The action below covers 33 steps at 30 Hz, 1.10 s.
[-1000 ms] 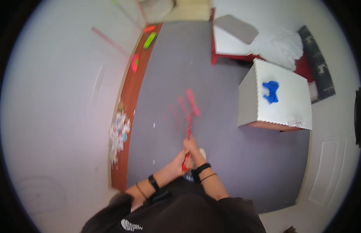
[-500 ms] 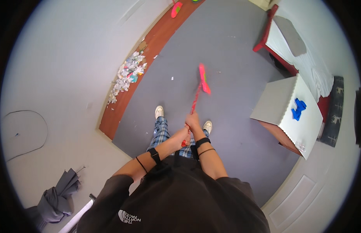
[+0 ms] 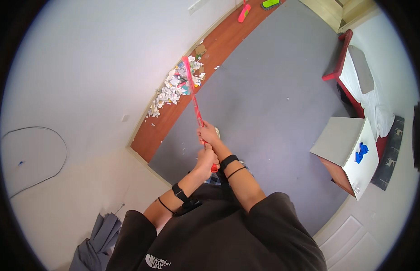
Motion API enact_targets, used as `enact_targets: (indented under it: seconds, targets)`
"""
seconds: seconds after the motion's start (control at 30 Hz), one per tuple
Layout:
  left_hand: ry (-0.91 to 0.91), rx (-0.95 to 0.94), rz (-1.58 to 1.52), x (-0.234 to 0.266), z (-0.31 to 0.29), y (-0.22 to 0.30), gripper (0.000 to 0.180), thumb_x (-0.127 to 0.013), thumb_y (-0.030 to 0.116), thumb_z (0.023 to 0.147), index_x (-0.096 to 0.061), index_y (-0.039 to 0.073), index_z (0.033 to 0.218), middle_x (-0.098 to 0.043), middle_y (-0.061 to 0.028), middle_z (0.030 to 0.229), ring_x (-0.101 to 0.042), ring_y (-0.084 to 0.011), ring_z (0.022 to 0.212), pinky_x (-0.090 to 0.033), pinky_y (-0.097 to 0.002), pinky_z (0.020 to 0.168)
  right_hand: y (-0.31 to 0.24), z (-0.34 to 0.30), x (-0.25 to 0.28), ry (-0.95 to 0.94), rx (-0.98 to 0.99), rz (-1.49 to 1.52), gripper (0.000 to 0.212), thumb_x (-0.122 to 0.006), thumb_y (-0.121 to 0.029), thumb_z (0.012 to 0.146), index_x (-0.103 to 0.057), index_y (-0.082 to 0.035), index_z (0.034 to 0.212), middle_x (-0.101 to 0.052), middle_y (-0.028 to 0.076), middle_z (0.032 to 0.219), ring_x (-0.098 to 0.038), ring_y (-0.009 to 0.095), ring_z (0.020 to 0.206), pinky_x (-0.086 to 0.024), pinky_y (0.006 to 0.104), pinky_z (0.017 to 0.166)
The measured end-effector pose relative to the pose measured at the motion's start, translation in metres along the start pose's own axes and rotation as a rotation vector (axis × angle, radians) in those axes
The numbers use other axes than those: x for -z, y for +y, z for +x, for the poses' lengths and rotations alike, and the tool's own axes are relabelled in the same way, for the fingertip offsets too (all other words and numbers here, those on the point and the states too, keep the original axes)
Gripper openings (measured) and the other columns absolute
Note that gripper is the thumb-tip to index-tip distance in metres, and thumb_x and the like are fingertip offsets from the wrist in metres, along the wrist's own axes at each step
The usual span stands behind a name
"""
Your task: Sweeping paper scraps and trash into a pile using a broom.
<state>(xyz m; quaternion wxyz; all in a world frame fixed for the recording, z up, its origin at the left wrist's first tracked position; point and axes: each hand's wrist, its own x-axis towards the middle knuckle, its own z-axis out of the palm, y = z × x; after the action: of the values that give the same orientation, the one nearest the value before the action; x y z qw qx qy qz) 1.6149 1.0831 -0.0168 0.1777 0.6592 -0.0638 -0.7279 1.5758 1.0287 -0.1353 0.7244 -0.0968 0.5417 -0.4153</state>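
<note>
One pink-red broom (image 3: 196,104) runs from the centre of the frame toward the upper left, held in both fists. The right hand (image 3: 207,133) is wrapped around the shaft farther up; the left hand (image 3: 207,159) is closed around it just below, near the butt end. The broom's far end overlaps a heap of paper scraps (image 3: 167,97) (whether it touches them, I cannot tell), which lies on a reddish-brown border strip (image 3: 221,39) along the wall at upper left. Grey floor (image 3: 268,108) fills the middle. At the frame's top, a pink broom head (image 3: 243,14) and a green one (image 3: 270,4) rest on the strip. At right, a blue item (image 3: 362,153) lies on a white-topped box (image 3: 338,141).
</note>
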Motion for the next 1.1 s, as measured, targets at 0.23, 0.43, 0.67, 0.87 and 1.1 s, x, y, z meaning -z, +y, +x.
enact_targets:
  seconds: [0.23, 0.43, 0.67, 0.87, 1.1]
  targets:
    - [-0.257, 0.237, 0.099, 0.01, -0.029, -0.026, 0.03, -0.031, 0.038, 0.094, -0.037, 0.012, 0.081, -0.036, 0.0029, 0.056, -0.037, -0.0088, 0.043, -0.036, -0.0266, 0.04, 0.013, -0.058, 0.041, 0.262, 0.117, -0.138, 0.017, -0.043, -0.006, 0.073, -0.048, -0.001, 0.089, -0.046, 0.006, 0.055, -0.044, 0.015, 0.036, -0.037, 0.03, 0.032]
    - [-0.421, 0.438, 0.341, 0.004, -0.051, -0.097, 0.03, -0.032, 0.038, 0.093, -0.037, 0.012, 0.079, -0.038, 0.0035, 0.058, -0.036, -0.0079, 0.043, -0.035, -0.0258, 0.041, 0.076, -0.137, 0.111, 0.512, 0.123, -0.114, 0.012, -0.043, -0.005, 0.073, -0.045, -0.002, 0.085, -0.046, 0.007, 0.054, -0.049, 0.018, 0.039, -0.038, 0.0313, 0.033]
    - [-0.36, 0.546, 0.591, 0.0, -0.073, -0.185, 0.03, -0.034, 0.037, 0.092, -0.036, 0.011, 0.078, -0.031, 0.0058, 0.055, -0.031, -0.0049, 0.04, -0.028, -0.0222, 0.036, 0.143, -0.227, 0.15, 0.754, 0.011, -0.008, 0.016, -0.043, -0.005, 0.072, -0.044, 0.002, 0.086, -0.05, 0.011, 0.061, -0.05, 0.02, 0.042, -0.039, 0.0328, 0.036]
    - [-0.343, 0.729, 0.494, 0.028, -0.07, -0.193, 0.023, -0.039, 0.03, 0.09, -0.035, 0.012, 0.077, -0.03, 0.0071, 0.053, -0.028, -0.0037, 0.038, -0.025, -0.0202, 0.033, 0.18, -0.239, 0.133, 0.768, -0.174, -0.057, 0.015, -0.043, -0.004, 0.07, -0.051, 0.005, 0.079, -0.05, 0.009, 0.059, -0.05, 0.018, 0.047, -0.038, 0.0325, 0.04]
    - [-0.305, 0.702, 0.403, 0.109, -0.066, -0.172, 0.027, -0.036, 0.03, 0.09, -0.034, 0.012, 0.069, -0.027, 0.0053, 0.047, -0.026, -0.0067, 0.035, -0.023, -0.0223, 0.033, 0.271, -0.185, 0.085, 0.747, -0.26, -0.289, 0.039, -0.05, -0.011, 0.065, -0.053, 0.017, 0.092, -0.058, 0.032, 0.086, -0.061, 0.038, 0.086, -0.047, 0.0391, 0.073]
